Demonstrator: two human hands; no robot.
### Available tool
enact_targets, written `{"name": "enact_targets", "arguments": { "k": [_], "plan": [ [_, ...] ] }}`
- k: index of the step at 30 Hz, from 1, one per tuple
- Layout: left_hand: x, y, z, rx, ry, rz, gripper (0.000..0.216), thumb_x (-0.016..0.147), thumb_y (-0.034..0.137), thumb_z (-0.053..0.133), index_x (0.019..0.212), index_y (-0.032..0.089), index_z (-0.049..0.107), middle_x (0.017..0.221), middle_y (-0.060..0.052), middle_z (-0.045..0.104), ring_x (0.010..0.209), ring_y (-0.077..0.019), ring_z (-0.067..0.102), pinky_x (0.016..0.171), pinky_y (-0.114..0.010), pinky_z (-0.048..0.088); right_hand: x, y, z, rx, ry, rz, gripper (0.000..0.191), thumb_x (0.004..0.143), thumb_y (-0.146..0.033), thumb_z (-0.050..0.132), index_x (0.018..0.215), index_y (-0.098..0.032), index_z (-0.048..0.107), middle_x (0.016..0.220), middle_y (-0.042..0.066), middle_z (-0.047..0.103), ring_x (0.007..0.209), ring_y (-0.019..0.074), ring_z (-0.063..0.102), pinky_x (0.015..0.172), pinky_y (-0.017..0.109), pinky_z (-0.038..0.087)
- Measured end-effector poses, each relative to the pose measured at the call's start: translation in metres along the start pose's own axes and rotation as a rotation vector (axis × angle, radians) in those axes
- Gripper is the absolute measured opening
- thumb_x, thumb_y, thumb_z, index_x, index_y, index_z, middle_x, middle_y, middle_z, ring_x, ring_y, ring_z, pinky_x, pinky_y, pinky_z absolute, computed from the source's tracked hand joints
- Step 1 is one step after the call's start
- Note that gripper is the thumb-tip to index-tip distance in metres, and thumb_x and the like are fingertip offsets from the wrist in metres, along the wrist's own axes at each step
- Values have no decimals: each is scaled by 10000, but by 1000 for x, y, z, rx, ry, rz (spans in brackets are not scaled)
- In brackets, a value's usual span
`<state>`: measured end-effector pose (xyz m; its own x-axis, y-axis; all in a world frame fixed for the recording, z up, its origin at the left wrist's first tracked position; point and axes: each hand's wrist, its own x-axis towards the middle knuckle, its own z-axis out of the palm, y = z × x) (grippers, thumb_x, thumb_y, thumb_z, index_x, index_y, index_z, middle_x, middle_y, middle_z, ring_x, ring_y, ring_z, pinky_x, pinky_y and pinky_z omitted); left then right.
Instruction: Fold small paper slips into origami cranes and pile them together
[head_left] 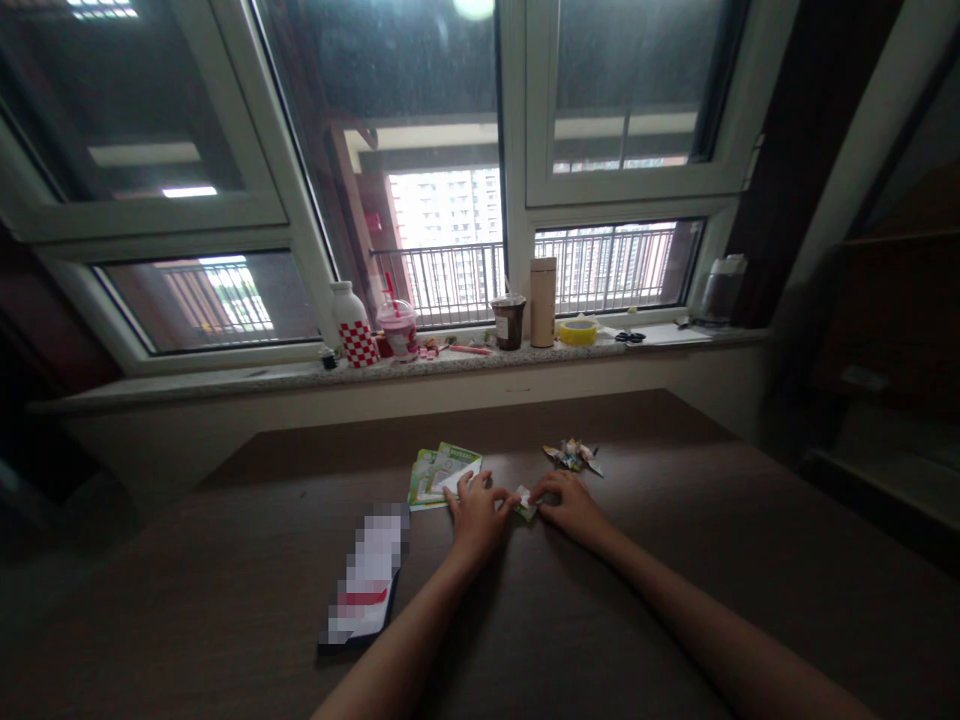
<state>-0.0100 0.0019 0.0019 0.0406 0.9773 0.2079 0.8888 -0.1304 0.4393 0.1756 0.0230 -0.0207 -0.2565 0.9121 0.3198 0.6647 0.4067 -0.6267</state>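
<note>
My left hand (476,515) and my right hand (571,505) rest on the dark wooden table (675,560), fingertips meeting on a small folded piece of patterned paper (525,501). Both hands pinch and press it against the tabletop. Just left of my left hand lies a small stack of green and white paper sheets (439,472). Beyond my right hand sits a finished folded paper figure (574,456) in mixed colours.
A flat dark packet with a blurred face (364,580) lies on the table at the left. The window sill (262,378) holds a checked bottle (354,324), a pink cup with straw (397,328), a dark cup (508,320), a beige flask (543,300), yellow tape (578,330) and scissors (628,337).
</note>
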Motion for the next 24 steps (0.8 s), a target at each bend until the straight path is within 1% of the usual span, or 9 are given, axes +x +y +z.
{"name": "enact_targets", "arguments": {
  "k": [4,9,12,16,20,24],
  "plan": [
    [1,0,2,10,-5,-8,243,874,478,584,874,311,760,1409,-30,536,1391,-316,303,1118,-687,92,-2,-6,-1,-20,5,29,124,787,-253,641,830,-264,757,967,39,679,1048,236,558,981,390,365],
    [1,2,2,21,14,3,247,883,470,575,866,301,755,1400,-38,545,1390,-322,313,1106,-705,116,-4,-10,-2,-29,11,22,96,807,-287,658,833,-244,740,962,38,669,1058,235,547,984,381,355],
    [2,2,2,14,18,0,246,884,467,575,859,299,753,1397,-32,549,1389,-324,320,1107,-706,118,-5,-10,-1,-46,23,-2,126,845,-307,628,829,-223,721,952,44,666,1034,226,553,962,365,368],
    [1,0,2,-23,9,17,247,871,488,587,853,302,750,1386,-23,555,1392,-330,315,1106,-719,97,-4,-8,2,-46,54,-29,158,895,-321,575,881,-212,688,977,45,669,1028,221,554,948,360,378],
    [0,-1,2,-48,14,31,202,849,469,625,856,305,744,1379,-22,557,1397,-335,309,1099,-731,93,-4,-5,4,-61,54,-51,147,903,-311,566,904,-211,674,998,48,672,1033,226,553,948,373,379],
    [0,0,2,-36,22,31,178,857,433,624,848,298,739,1365,-18,566,1391,-329,318,1095,-731,109,-4,-5,4,-67,66,-81,133,877,-296,597,947,-218,679,1027,53,663,1063,235,541,975,394,369]
  ]
}}
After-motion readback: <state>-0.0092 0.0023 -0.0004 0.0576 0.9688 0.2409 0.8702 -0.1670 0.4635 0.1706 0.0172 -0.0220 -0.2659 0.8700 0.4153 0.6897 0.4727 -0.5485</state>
